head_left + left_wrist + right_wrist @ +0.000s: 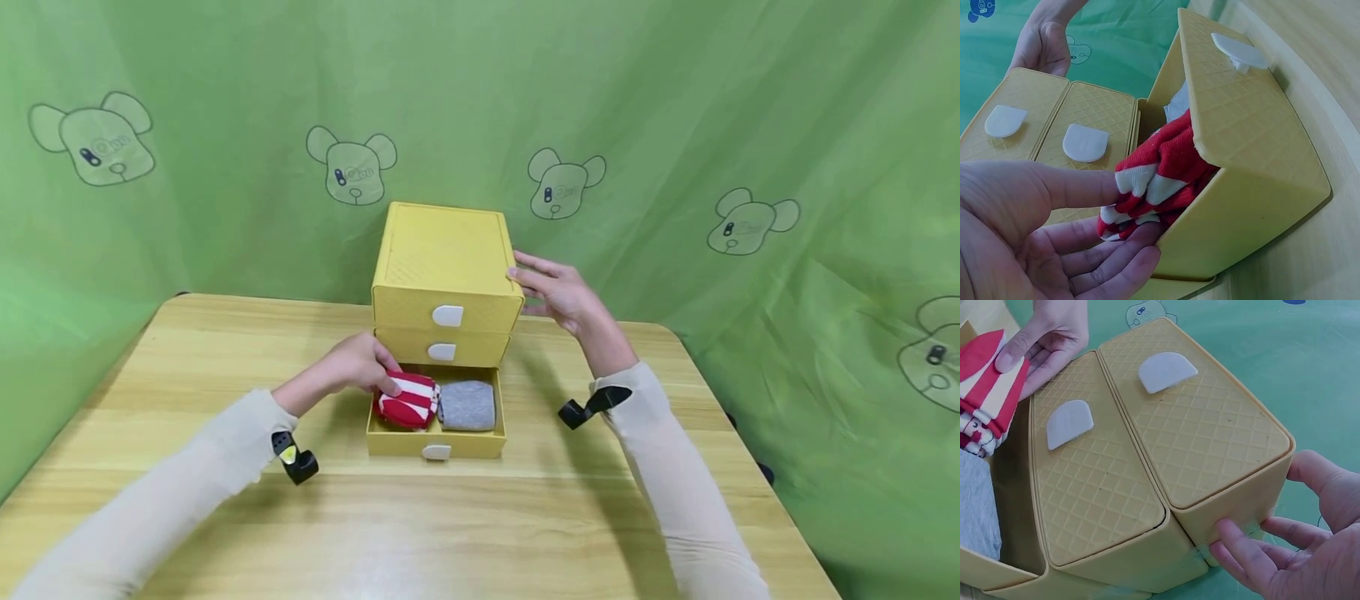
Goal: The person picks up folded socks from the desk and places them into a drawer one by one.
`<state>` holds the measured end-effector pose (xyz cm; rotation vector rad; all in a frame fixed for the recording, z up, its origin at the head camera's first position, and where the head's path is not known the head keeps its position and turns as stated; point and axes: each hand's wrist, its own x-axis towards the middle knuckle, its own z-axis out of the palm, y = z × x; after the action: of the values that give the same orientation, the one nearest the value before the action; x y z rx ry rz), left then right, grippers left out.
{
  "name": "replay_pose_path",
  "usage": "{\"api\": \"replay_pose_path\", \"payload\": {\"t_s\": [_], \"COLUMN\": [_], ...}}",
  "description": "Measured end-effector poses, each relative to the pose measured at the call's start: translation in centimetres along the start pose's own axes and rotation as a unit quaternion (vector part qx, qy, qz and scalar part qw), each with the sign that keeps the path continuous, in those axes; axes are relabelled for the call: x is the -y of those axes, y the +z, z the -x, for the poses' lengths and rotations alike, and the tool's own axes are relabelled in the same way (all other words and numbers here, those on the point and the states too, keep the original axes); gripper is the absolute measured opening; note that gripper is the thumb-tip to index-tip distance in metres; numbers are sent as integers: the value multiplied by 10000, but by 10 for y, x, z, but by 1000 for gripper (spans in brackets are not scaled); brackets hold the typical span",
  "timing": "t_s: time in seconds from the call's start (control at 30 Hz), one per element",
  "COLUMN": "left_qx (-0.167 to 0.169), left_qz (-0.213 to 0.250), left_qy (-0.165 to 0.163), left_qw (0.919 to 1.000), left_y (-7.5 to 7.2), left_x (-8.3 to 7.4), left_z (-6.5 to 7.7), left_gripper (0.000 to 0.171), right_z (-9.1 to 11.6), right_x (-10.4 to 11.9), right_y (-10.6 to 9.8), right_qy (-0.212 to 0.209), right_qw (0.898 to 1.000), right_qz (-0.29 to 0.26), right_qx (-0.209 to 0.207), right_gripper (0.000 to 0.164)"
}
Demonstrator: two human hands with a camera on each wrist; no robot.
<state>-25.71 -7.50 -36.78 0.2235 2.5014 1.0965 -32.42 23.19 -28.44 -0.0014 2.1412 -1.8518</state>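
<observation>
My left hand [358,363] pinches a red-and-white striped knit bundle [1163,169], which looks like rolled socks, between thumb and fingers. The bundle is in the left part of the pulled-out bottom drawer [468,446], in a yellow three-tier drawer box [450,246]. A folded grey cloth [467,406] lies on the drawer's right side, beside the bundle. At the box's upper right side is my right hand [558,292], its fairly straight fingers touching the side wall and its thumb by the top edge.
The upper two drawers are closed, each with a white tab handle [447,316]. The box stands toward the back of a wooden table [247,358]. Behind it hangs a green curtain [465,75] printed with bear heads. Black wrist cameras [300,462] sit on both sleeves.
</observation>
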Motion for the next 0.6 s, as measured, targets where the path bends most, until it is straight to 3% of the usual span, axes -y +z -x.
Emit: {"api": "replay_pose_path", "payload": {"t_s": [0.37, 0.6], "left_qx": [-340, -369], "left_qz": [-462, -791], "left_qy": [78, 232], "left_qw": [9983, 9959], "left_y": [8, 7], "left_x": [1, 0], "left_z": [2, 0], "left_gripper": [27, 25], "right_z": [2, 0], "right_x": [-2, -1], "right_y": [0, 1], "right_qy": [9, 3], "right_qw": [10000, 10000], "right_qz": [30, 39], "right_qx": [-29, -23], "right_gripper": [62, 62]}}
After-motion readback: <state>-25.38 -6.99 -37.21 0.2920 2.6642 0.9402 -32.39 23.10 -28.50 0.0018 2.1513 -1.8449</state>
